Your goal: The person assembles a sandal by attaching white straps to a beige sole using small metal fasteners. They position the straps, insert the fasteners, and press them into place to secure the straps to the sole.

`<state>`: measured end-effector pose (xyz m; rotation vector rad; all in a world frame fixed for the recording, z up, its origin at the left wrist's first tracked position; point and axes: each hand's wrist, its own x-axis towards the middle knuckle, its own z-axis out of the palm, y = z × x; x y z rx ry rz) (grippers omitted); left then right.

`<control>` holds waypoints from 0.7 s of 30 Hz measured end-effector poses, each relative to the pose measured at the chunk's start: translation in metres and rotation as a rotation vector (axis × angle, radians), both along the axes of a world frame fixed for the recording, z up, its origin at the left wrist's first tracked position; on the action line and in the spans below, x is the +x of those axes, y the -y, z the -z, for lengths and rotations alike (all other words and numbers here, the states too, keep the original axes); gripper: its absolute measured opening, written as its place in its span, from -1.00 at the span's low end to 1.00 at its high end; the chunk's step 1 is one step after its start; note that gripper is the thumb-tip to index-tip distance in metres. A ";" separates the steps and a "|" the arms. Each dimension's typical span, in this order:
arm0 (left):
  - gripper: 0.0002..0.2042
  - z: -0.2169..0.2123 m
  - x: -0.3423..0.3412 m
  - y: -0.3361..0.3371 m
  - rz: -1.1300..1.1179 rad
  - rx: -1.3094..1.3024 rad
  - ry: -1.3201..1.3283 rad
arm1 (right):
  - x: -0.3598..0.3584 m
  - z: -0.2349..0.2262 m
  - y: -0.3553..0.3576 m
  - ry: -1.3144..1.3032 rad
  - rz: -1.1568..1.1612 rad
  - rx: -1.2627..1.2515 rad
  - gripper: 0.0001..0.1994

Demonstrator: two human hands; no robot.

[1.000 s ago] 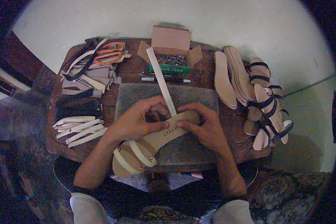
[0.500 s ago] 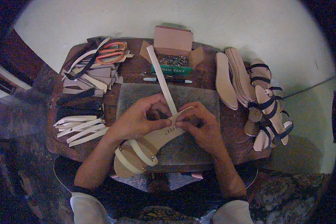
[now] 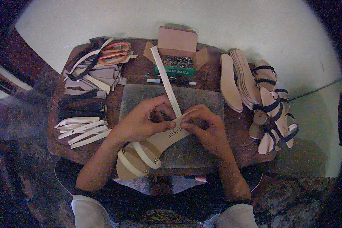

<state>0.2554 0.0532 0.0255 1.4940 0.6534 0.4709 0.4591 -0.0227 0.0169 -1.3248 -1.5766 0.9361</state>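
Between my hands is a tan sandal sole (image 3: 160, 141), tilted, its toe end toward me at lower left. Two cream straps (image 3: 143, 155) with small metal studs cross that end. My left hand (image 3: 150, 116) is closed on the sole's edge, thumb pressed on its upper face. A long cream strip (image 3: 165, 81) sticks up and away from between my hands, its lower end at the sole. My right hand (image 3: 203, 123) pinches the heel end, thumb and fingertips close to the foot of the strip. The strip's lower end is partly hidden by my fingers.
Beyond my hands stands an open box of small nails (image 3: 175, 70), with a pen (image 3: 171, 81) before it. At left lie orange-handled scissors (image 3: 114, 53), scraps (image 3: 91, 78) and cream straps (image 3: 83, 131). Stacked soles (image 3: 244, 78) and black-strapped sandals (image 3: 275, 104) fill the right. A grey mat (image 3: 212, 102) lies underneath.
Almost nothing differs. My right hand and the strip's lower end have shifted very slightly right, showing a bit more of the sole's printed area.
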 end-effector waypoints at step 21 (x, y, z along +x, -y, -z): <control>-0.68 0.002 0.001 0.001 0.000 0.009 0.004 | -0.002 -0.005 0.001 0.011 0.141 -0.181 -0.63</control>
